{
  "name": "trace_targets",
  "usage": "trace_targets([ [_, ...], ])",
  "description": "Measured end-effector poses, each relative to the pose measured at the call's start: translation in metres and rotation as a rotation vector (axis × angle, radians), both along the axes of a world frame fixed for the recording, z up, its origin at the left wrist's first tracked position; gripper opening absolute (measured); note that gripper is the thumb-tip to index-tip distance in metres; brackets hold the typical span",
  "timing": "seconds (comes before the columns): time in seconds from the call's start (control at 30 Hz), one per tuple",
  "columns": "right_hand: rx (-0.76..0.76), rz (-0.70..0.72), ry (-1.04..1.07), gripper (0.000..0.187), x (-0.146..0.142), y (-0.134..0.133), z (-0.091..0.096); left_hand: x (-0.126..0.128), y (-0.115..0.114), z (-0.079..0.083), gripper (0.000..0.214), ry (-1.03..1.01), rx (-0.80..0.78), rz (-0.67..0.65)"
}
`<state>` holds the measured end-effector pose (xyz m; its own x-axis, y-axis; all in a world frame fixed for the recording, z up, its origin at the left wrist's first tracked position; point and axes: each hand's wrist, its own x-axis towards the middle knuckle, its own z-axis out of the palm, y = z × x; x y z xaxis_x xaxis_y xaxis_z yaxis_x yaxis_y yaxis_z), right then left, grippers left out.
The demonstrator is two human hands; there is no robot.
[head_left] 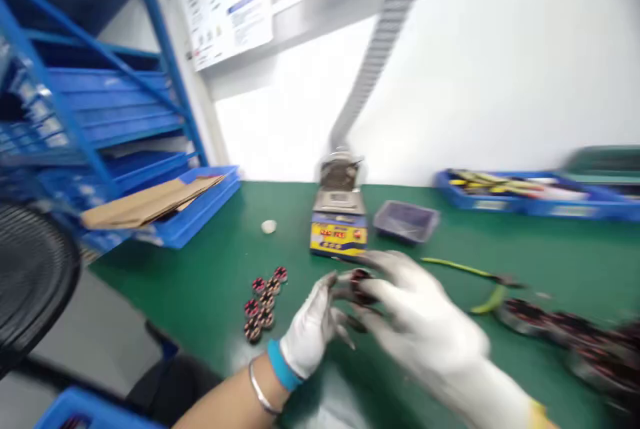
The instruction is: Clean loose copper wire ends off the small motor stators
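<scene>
Both my hands wear white gloves and meet above the green table (210, 282). My left hand (313, 332), with a blue cuff and a metal bracelet at the wrist, pinches a small round dark-and-copper coil part (359, 282). My right hand (425, 322) curls over the same part from the right, smeared by motion. A cluster of several similar round coil parts (265, 301) lies on the table just left of my hands.
A yellow-and-blue solder pot unit (339, 229) under a grey hose stands behind my hands, a small grey tray (405, 221) beside it. Yellow-handled pliers (475, 276) and more coil parts (575, 342) lie right. Blue trays (525, 192) and a blue rack (100, 116) border the table; a black fan (30, 276) is at left.
</scene>
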<state>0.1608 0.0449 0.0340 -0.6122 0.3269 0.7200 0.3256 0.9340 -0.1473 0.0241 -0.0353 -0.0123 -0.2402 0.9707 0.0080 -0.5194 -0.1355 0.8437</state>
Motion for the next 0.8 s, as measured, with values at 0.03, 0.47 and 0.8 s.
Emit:
trace_targets([
  [0.03, -0.016, -0.053, 0.013, 0.008, 0.001, 0.002, 0.003, 0.014, 0.024, 0.006, 0.061, -0.159, 0.023, -0.045],
  [0.47, -1.272, 0.458, -0.033, 0.037, 0.022, 0.069, -0.004, 0.017, 0.044, -0.018, 0.073, -0.273, -0.314, -0.654],
  [0.8, -0.471, 0.028, -0.038, 0.021, 0.031, 0.052, 0.0, 0.022, 0.051, -0.009, 0.029, -0.451, -0.296, -0.29],
])
